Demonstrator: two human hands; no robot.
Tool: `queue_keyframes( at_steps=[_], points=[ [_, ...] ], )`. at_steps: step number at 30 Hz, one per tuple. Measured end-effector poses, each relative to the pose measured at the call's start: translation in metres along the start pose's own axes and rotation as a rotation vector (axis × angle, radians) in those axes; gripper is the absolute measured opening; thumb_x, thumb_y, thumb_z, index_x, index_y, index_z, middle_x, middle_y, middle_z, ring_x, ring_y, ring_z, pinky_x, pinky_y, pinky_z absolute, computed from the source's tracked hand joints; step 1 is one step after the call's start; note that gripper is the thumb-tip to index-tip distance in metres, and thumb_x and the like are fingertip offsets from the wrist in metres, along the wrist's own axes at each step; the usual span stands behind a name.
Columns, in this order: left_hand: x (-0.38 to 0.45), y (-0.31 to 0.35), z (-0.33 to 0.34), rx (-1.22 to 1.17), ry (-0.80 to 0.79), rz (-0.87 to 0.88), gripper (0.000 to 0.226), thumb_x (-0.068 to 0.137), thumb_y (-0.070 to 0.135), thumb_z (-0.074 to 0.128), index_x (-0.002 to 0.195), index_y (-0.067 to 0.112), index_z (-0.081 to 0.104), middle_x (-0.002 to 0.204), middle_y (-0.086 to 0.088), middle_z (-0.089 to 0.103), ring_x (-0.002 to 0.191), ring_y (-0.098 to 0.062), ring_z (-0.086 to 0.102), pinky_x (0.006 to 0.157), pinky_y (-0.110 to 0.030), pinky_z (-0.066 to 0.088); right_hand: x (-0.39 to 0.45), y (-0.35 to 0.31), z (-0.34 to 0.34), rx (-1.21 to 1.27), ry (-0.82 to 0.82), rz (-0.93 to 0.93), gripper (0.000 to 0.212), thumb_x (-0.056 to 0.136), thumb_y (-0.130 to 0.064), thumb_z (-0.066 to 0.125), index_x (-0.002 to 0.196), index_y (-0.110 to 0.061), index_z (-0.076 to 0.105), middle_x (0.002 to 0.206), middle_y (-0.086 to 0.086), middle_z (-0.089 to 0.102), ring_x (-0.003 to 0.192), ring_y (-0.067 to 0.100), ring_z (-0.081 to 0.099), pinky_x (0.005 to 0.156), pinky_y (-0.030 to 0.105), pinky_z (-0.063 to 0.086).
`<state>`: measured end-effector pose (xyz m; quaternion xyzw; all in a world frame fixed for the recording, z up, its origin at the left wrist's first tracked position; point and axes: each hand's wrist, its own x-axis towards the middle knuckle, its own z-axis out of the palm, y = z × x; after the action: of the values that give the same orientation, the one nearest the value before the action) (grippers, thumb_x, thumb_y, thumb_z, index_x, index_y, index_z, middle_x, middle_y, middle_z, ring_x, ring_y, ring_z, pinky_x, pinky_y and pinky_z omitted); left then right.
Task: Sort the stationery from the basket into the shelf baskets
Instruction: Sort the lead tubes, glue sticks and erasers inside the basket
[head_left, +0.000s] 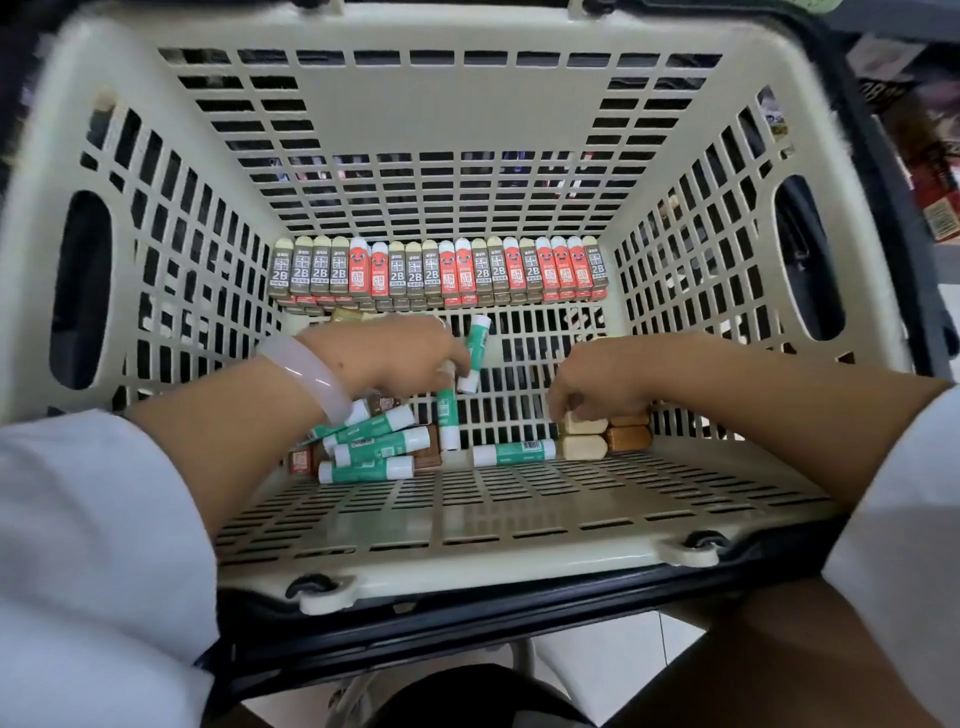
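Reaching into basket (104, 156), both hands working. Left hand (400, 353) is pinching a glue stick (475, 353) at frame centre; right hand (597, 382) is curling its grip on erasers (587, 423), lower right. Risk: stick is pinched near one end, so it could pivot out and drop back into the pile.

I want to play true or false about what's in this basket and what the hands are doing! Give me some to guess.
1. The left hand holds a green and white glue stick. True.
2. The basket is bright blue. False: it is cream-coloured.
3. A row of erasers stands along the far wall. True.
4. The right hand is lifted high above the basket. False: it is down inside, fingers on the cream and brown blocks.
5. More glue sticks lie piled under the left wrist. True.
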<state>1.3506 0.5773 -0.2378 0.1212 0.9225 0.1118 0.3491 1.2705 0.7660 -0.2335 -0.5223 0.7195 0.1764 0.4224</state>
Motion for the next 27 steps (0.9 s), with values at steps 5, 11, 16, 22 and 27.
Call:
queue_keyframes(
  at_steps=[5,11,16,22,27],
  points=[
    [-0.023,-0.037,-0.016,-0.010,0.016,-0.174,0.021,0.092,0.022,0.052,0.101,0.008,0.065,0.095,-0.004,0.064,0.085,-0.019,0.057,0.072,-0.028,0.042,0.005,-0.002,-0.005,0.085,0.202,0.038,0.033,0.096,-0.019,0.042,0.127,-0.017,0.053,0.118,0.003,0.062,0.094,0.011,0.050,0.082,0.022,0.035],
    [-0.028,-0.053,0.011,0.059,-0.217,-0.297,0.033,0.092,0.029,0.052,0.120,0.012,0.054,0.111,-0.003,0.057,0.097,-0.019,0.052,0.077,-0.026,0.041,0.013,-0.009,-0.004,0.126,0.177,0.018,0.032,0.098,-0.024,0.041,0.127,-0.018,0.051,0.105,0.000,0.063,0.079,0.006,0.041,0.075,0.021,0.032],
    [-0.020,-0.051,0.018,0.042,-0.244,-0.260,0.030,0.091,0.019,0.052,0.118,0.009,0.056,0.114,-0.009,0.059,0.101,-0.025,0.055,0.086,-0.033,0.046,0.013,-0.007,-0.004,0.146,0.171,0.016,0.032,0.097,-0.025,0.042,0.127,-0.019,0.052,0.103,-0.003,0.061,0.080,0.006,0.042,0.076,0.020,0.032],
    [-0.028,-0.060,0.016,0.262,-0.235,-0.306,0.049,0.084,0.017,0.061,0.130,0.020,0.044,0.127,-0.001,0.049,0.105,-0.021,0.052,0.080,-0.030,0.047,0.012,-0.006,-0.003,0.165,0.176,0.010,0.033,0.097,-0.025,0.043,0.127,-0.018,0.052,0.108,0.000,0.062,0.082,0.006,0.042,0.076,0.020,0.031],
    [-0.034,-0.059,0.027,0.544,-0.221,-0.239,0.065,0.078,0.025,0.068,0.135,0.020,0.036,0.133,-0.005,0.039,0.113,-0.021,0.045,0.089,-0.034,0.044,0.013,-0.008,-0.004,0.181,0.165,0.009,0.032,0.097,-0.026,0.043,0.127,-0.018,0.052,0.092,-0.007,0.055,0.074,0.003,0.040,0.074,0.020,0.030]
  ],
)
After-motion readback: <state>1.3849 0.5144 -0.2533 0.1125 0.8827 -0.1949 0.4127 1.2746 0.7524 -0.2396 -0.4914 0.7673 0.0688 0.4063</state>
